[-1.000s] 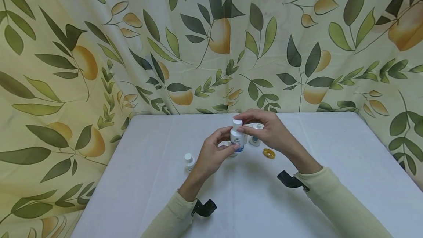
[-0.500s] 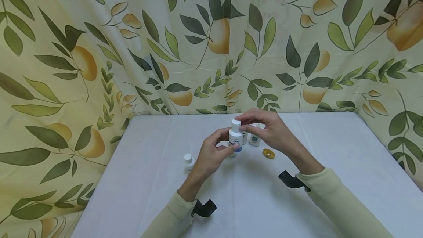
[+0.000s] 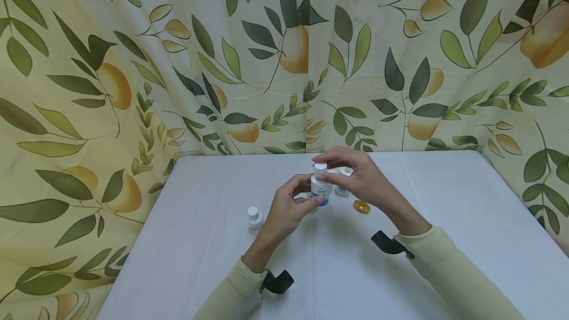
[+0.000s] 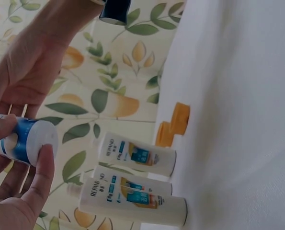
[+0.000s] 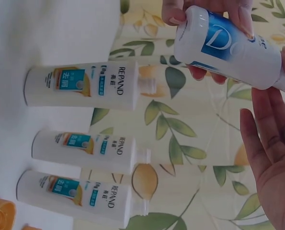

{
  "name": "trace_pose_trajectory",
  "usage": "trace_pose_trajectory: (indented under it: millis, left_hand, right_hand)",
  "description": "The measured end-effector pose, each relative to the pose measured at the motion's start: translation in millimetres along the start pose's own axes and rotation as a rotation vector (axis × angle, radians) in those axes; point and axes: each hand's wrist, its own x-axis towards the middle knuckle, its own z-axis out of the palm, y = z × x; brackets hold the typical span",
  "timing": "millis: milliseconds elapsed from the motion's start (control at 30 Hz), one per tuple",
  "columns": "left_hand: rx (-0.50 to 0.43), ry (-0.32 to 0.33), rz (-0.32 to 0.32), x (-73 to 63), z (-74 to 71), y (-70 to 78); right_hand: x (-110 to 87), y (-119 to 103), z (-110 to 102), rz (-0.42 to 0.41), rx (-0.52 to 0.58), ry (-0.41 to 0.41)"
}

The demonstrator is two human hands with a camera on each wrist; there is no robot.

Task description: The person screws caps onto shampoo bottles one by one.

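My left hand (image 3: pixel 289 206) holds a small white pump-style lotion bottle (image 5: pixel 228 52) around its lower body, thumb in front. The bottle has a blue "Dove" label and is lifted over the table, its base (image 4: pixel 42 139) showing in the left wrist view. At its top my right hand (image 3: pixel 362 174) pinches the white cap (image 3: pixel 320 167) between thumb and fingers. Behind the hands stand three white REPAND bottles (image 5: pixel 80 86) with narrow bare necks, partly hidden in the head view.
A small white-capped bottle (image 3: pixel 255 218) stands left of my left forearm. To the right of the held bottle lies a yellow-orange ring (image 3: pixel 362 206) on the white-covered table (image 3: pixel 213 186). A leaf-and-fruit patterned curtain (image 3: pixel 262 98) hangs behind and at the left.
Half a second ago my right fingers were at the cap's right side; now they have shifted left, across the cap. The bottle has moved slightly right and down. My left hand keeps its hold.
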Motion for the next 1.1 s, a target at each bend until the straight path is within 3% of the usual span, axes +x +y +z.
trace_pose_trajectory:
  millis: [367, 833, 1100]
  left_hand:
    - [0.015, 0.023, 0.022, 1.0, -1.5, -0.8]
    - [0.029, 0.044, 0.004, 1.2, -7.1, 0.6]
    - [0.027, 0.025, -0.01, 0.1, -6.4, 0.0]
  right_hand:
    - [-0.9, 0.3, -2.1, -0.003, -0.038, -0.011]
    - [-3.9, 0.3, -9.3, 0.04, -0.072, -0.006]
    - [-1.9, 0.2, -8.6, -0.014, -0.048, 0.03]
